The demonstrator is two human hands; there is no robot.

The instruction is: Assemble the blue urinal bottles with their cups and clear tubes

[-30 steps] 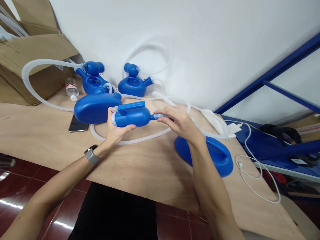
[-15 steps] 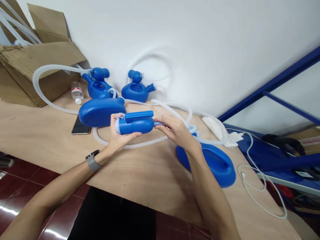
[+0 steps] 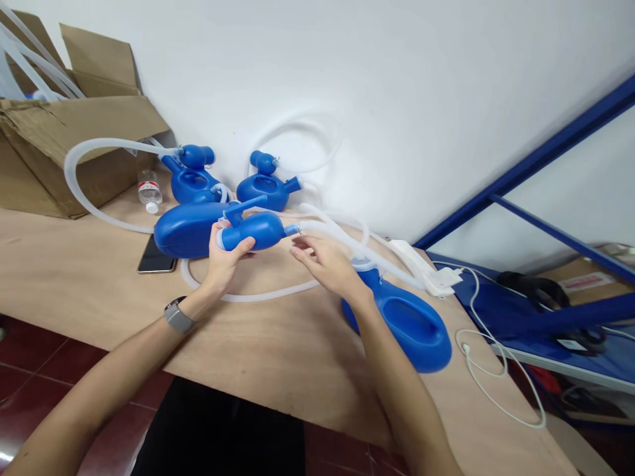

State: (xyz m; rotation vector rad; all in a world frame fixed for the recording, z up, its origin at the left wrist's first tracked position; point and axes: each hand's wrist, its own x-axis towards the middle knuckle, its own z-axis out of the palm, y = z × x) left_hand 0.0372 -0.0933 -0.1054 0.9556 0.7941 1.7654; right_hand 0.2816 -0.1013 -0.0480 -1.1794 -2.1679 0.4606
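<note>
My left hand (image 3: 224, 256) is wrapped round a small blue plastic bottle with a handle (image 3: 252, 229), held just above the wooden table (image 3: 278, 344). A translucent white tube (image 3: 342, 239) runs from the bottle's right nozzle. My right hand (image 3: 325, 261) sits just right of that nozzle, fingers pinched near the tube end; what they pinch is too small to make out. A large blue oval vessel (image 3: 186, 228) lies behind the bottle. A blue scoop-shaped funnel (image 3: 404, 324) lies under my right forearm.
Two more blue bottles (image 3: 191, 178) (image 3: 265, 185) with tubing stand by the white wall. A cardboard box (image 3: 64, 139) sits far left, with a small water bottle (image 3: 147, 192) and a phone (image 3: 156, 261) near it. A white charger and cable (image 3: 476, 344) lie right, beside blue shelving (image 3: 546, 311).
The held bottle has tilted, handle now pointing up and back. My right hand has come off the nozzle and dropped slightly below it. The view has shifted a little.
</note>
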